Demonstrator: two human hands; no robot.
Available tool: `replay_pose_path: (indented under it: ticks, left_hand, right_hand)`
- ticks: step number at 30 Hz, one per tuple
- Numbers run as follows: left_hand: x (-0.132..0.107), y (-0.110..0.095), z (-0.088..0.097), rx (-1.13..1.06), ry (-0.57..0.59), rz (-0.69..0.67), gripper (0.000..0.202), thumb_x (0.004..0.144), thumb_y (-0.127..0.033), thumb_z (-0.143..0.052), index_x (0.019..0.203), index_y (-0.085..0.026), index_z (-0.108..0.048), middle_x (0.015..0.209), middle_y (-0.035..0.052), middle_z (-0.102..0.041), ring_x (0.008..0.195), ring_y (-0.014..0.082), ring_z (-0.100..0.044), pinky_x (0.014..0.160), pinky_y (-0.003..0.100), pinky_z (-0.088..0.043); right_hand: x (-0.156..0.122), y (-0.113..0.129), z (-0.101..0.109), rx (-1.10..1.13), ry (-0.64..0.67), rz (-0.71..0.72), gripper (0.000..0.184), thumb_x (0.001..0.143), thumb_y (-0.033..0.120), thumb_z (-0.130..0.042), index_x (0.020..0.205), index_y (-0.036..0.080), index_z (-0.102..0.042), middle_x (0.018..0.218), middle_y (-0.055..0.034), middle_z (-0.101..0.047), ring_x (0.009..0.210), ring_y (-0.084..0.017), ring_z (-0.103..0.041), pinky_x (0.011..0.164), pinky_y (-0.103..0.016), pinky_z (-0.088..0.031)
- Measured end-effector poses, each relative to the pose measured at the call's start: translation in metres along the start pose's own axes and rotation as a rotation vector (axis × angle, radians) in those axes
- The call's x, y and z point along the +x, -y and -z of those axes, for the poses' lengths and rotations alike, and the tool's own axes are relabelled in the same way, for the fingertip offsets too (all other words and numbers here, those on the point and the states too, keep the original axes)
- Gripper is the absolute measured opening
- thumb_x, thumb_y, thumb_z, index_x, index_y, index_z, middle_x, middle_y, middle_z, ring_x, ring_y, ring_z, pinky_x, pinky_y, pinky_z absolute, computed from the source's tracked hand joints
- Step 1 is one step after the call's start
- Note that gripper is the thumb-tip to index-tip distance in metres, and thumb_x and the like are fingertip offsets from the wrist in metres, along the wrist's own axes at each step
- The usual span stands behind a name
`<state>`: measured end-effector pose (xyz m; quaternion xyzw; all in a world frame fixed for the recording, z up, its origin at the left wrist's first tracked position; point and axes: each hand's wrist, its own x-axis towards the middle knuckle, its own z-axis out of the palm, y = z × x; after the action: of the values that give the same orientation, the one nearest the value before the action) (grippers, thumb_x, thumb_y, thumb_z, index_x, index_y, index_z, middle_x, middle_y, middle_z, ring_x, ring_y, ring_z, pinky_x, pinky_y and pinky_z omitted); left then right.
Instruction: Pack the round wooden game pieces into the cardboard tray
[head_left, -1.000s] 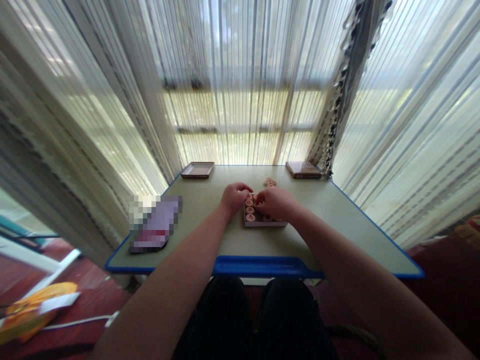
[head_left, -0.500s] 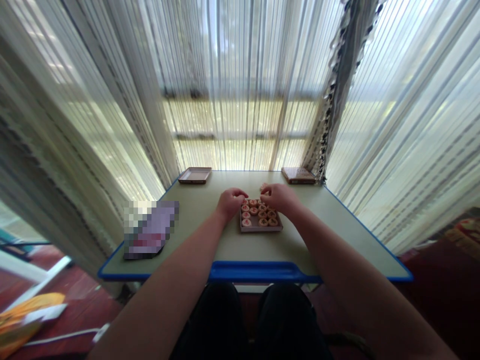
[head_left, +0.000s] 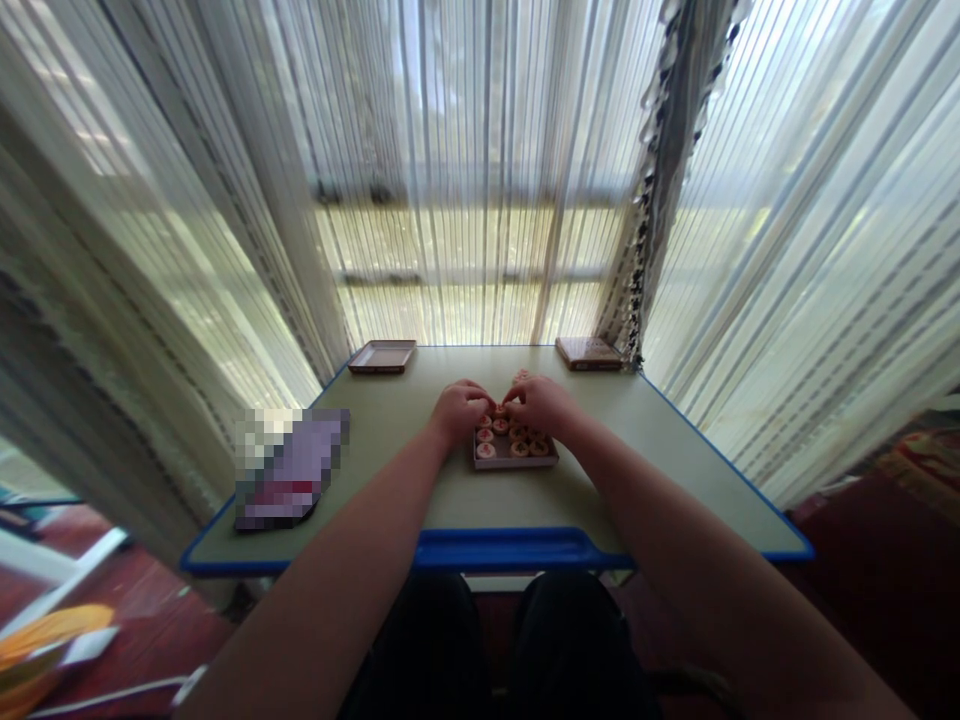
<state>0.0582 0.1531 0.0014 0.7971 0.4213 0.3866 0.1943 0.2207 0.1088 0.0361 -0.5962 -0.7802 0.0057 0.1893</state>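
Note:
A shallow box (head_left: 516, 463) in the middle of the table holds round Chinese chess pieces (head_left: 486, 451) with red and dark characters. My left hand (head_left: 456, 412) reaches over the box's far left corner, its thumb and fingers closed at a piece in the far row. From the right, my right hand (head_left: 546, 405) covers the far right part of the box, its fingertips pinched at the same red-marked piece (head_left: 500, 410). The two hands' fingertips nearly meet there. Beyond my right hand, more pieces (head_left: 521, 377) show partly on the table.
An open shallow tray (head_left: 382, 357) lies at the table's far left corner, a flat brown box (head_left: 589, 353) at the far right. A blurred purple packet (head_left: 296, 470) rests on the left. A blue trough (head_left: 510, 548) runs along the near edge; curtains (head_left: 465, 250) hang behind.
My right hand has moved left along the far row, bringing its fingertips close to my left hand's. The whole view has shifted slightly.

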Motion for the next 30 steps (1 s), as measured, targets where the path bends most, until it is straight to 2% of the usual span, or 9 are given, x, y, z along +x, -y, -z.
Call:
replay_pose_path:
  ticks: [7, 11, 14, 17, 20, 23, 26, 30]
  left_hand:
    - [0.0, 0.001, 0.0, -0.034, -0.033, -0.02, 0.026, 0.063, -0.013, -0.046, 0.068, -0.018, -0.071, 0.08, 0.0023, -0.063, 0.081, 0.0146, -0.057, 0.08, 0.023, -0.046]
    - [-0.002, -0.002, 0.002, -0.035, -0.092, 0.015, 0.028, 0.061, -0.01, -0.044, 0.07, -0.017, -0.07, 0.08, 0.0023, -0.062, 0.08, 0.0144, -0.056, 0.08, 0.024, -0.046]
    - [-0.001, -0.004, 0.003, -0.047, -0.119, 0.048, 0.028, 0.061, -0.01, -0.044, 0.071, -0.016, -0.069, 0.079, 0.0028, -0.062, 0.078, 0.0143, -0.056, 0.078, 0.025, -0.046]
    - [-0.001, -0.004, 0.002, -0.061, -0.121, 0.055, 0.028, 0.061, -0.01, -0.043, 0.071, -0.015, -0.069, 0.077, 0.0033, -0.061, 0.074, 0.0141, -0.055, 0.075, 0.025, -0.046]
    - [0.001, -0.002, 0.001, -0.07, -0.118, 0.068, 0.028, 0.061, -0.011, -0.044, 0.074, -0.016, -0.068, 0.079, 0.0031, -0.061, 0.072, 0.0138, -0.054, 0.074, 0.026, -0.046]
    - [0.002, 0.001, -0.002, -0.112, -0.115, 0.104, 0.037, 0.061, -0.011, -0.047, 0.092, -0.017, -0.065, 0.087, 0.0033, -0.061, 0.073, 0.0135, -0.053, 0.072, 0.026, -0.046]
    - [0.003, 0.005, -0.004, -0.165, -0.107, 0.155, 0.046, 0.063, -0.015, -0.05, 0.108, -0.019, -0.058, 0.089, 0.0034, -0.059, 0.073, 0.0134, -0.052, 0.068, 0.026, -0.047]
    - [0.004, 0.008, -0.005, -0.179, -0.098, 0.195, 0.044, 0.064, -0.018, -0.051, 0.108, -0.02, -0.056, 0.088, 0.0036, -0.059, 0.073, 0.0137, -0.053, 0.067, 0.026, -0.047]
  right_hand:
    - [0.001, 0.001, 0.001, 0.003, 0.0, -0.018, 0.026, 0.072, 0.035, -0.053, 0.087, 0.024, -0.071, 0.077, -0.0041, -0.065, 0.07, -0.015, -0.055, 0.063, -0.023, -0.038]
    - [0.004, -0.007, -0.002, 0.0, -0.038, -0.056, 0.026, 0.074, 0.031, -0.051, 0.09, 0.023, -0.07, 0.085, -0.0045, -0.066, 0.076, -0.015, -0.057, 0.068, -0.023, -0.039]
    - [0.006, -0.021, -0.002, -0.022, -0.113, -0.152, 0.028, 0.076, 0.03, -0.048, 0.092, 0.022, -0.069, 0.092, -0.0066, -0.066, 0.082, -0.017, -0.058, 0.074, -0.024, -0.04]
    - [0.008, -0.038, -0.002, -0.091, -0.178, -0.314, 0.031, 0.075, 0.029, -0.049, 0.097, 0.02, -0.068, 0.098, -0.0108, -0.064, 0.09, -0.021, -0.057, 0.08, -0.028, -0.04]
    - [0.01, -0.05, -0.005, -0.137, -0.131, -0.413, 0.034, 0.072, 0.024, -0.051, 0.102, 0.019, -0.066, 0.105, -0.0131, -0.062, 0.093, -0.023, -0.057, 0.081, -0.029, -0.04]
    - [0.013, -0.054, -0.01, -0.111, -0.051, -0.414, 0.035, 0.07, 0.022, -0.051, 0.102, 0.018, -0.065, 0.102, -0.0122, -0.064, 0.092, -0.022, -0.059, 0.08, -0.027, -0.041]
    - [0.014, -0.053, -0.011, -0.064, -0.027, -0.412, 0.032, 0.071, 0.022, -0.05, 0.098, 0.016, -0.067, 0.097, -0.0104, -0.066, 0.091, -0.02, -0.059, 0.077, -0.024, -0.041]
    - [0.012, -0.051, -0.006, -0.002, -0.021, -0.409, 0.028, 0.069, 0.023, -0.053, 0.091, 0.014, -0.069, 0.089, -0.0106, -0.068, 0.083, -0.02, -0.062, 0.069, -0.023, -0.043]
